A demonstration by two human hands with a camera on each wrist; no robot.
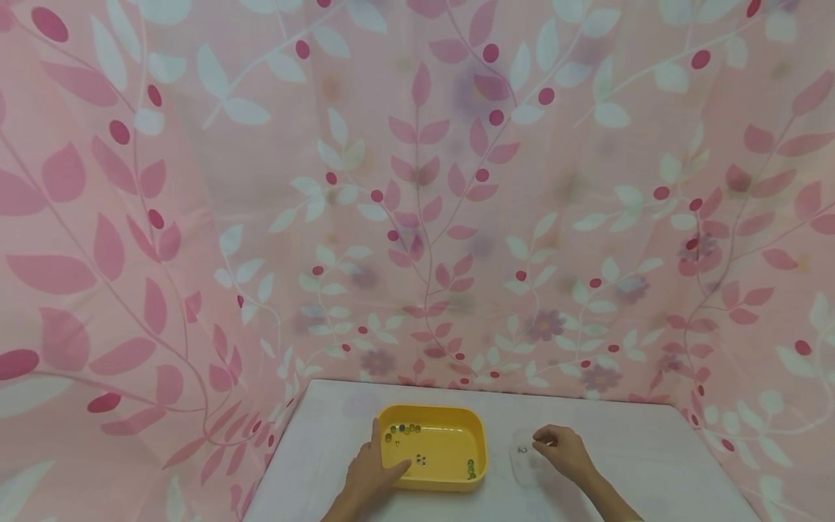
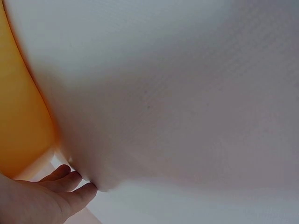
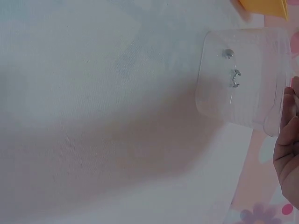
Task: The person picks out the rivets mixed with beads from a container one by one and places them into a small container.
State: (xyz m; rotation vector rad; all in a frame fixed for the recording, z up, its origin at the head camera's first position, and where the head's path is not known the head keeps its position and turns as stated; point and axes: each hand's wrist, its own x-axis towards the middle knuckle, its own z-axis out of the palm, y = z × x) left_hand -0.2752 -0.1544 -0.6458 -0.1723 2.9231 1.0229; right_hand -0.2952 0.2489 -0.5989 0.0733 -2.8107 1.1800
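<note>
A yellow tray (image 1: 450, 481) sits on the white table with small glassy beads (image 1: 401, 428) along its back left. Two more beads lie near its front, and green ones (image 1: 471, 469) gather at the right. My left hand (image 1: 370, 467) holds its left side, thumb over the front-left rim and fingers down the outer wall. To the right stands a clear plastic box (image 3: 215, 102) with a few small silvery pieces (image 3: 235, 78) inside. My right hand (image 1: 562, 449) is at the box, thumb and finger drawn together over it; I cannot tell whether they pinch a piece.
The white table (image 1: 352, 397) reaches back to a pink curtain (image 1: 417, 217) with a leaf pattern, which also hangs along both sides. A narrow strip of tabletop separates the tray from the box.
</note>
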